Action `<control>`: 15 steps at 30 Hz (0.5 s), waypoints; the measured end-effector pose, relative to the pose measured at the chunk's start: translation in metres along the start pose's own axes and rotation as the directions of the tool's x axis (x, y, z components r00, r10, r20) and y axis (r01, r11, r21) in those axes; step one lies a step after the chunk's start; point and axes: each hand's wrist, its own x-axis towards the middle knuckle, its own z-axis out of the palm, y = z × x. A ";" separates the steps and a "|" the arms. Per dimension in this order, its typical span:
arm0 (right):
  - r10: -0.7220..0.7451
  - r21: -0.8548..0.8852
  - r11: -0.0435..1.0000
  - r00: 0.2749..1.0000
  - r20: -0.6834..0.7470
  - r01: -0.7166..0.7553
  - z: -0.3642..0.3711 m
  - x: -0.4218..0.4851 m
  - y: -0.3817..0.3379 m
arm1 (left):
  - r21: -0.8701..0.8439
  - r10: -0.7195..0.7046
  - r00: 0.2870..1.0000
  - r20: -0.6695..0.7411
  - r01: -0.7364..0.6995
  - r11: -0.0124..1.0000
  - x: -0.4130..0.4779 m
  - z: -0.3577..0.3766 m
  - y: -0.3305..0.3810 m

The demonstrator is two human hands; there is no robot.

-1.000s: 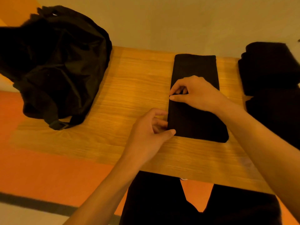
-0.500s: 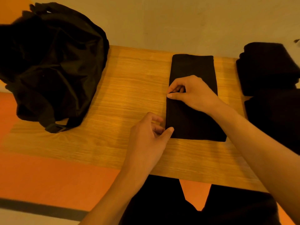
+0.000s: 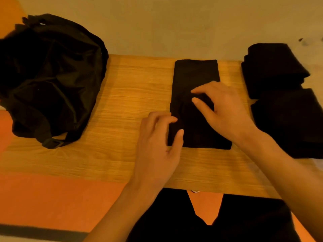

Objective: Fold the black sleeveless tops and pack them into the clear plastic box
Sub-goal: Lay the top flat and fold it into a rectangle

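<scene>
The black top (image 3: 195, 75) is lying as a long narrow strip at the frame's centre on the tabletop (image 3: 131, 95), probably awaiting a crosswise fold. The left hand (image 3: 157, 145) is pinching its lower-left edge. The right hand (image 3: 225, 110) is pressing its middle, grip released. Folded black piles (image 3: 272, 67) are crowding the right edge. No clear box is showing. Wood is lying open towards the black bag (image 3: 52, 75), upper left.

wooden table (image 3: 132, 95), beige wall (image 3: 174, 25), orange floor (image 3: 52, 198)
</scene>
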 end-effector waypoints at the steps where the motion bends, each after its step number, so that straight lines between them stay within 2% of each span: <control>1: 0.045 -0.055 0.998 0.997 0.057 -0.042 0.000 -0.011 0.000 | 0.097 0.089 0.988 0.129 -0.102 0.990 0.006 0.005 -0.001; 4: 0.235 -0.184 0.964 0.943 0.235 -0.194 0.004 -0.041 -0.001 | 0.295 0.166 0.870 0.464 -0.328 0.898 0.032 0.020 -0.009; 7: 0.320 -0.238 0.938 0.895 0.312 -0.252 0.007 -0.057 0.004 | 0.396 0.127 0.771 0.624 -0.452 0.799 0.046 0.030 -0.022; 10: 0.364 -0.170 0.929 0.896 0.256 -0.329 0.009 -0.060 0.013 | 0.436 0.099 0.746 0.659 -0.485 0.759 0.049 0.031 -0.028; 12: 0.403 -0.051 0.915 0.895 0.193 -0.401 0.006 -0.065 0.013 | 0.403 0.096 0.755 0.649 -0.448 0.798 0.054 0.027 -0.023; 15: 0.455 0.128 0.882 0.890 0.026 -0.454 -0.002 -0.083 0.003 | 0.255 0.194 0.840 0.507 -0.361 0.897 0.074 0.026 -0.005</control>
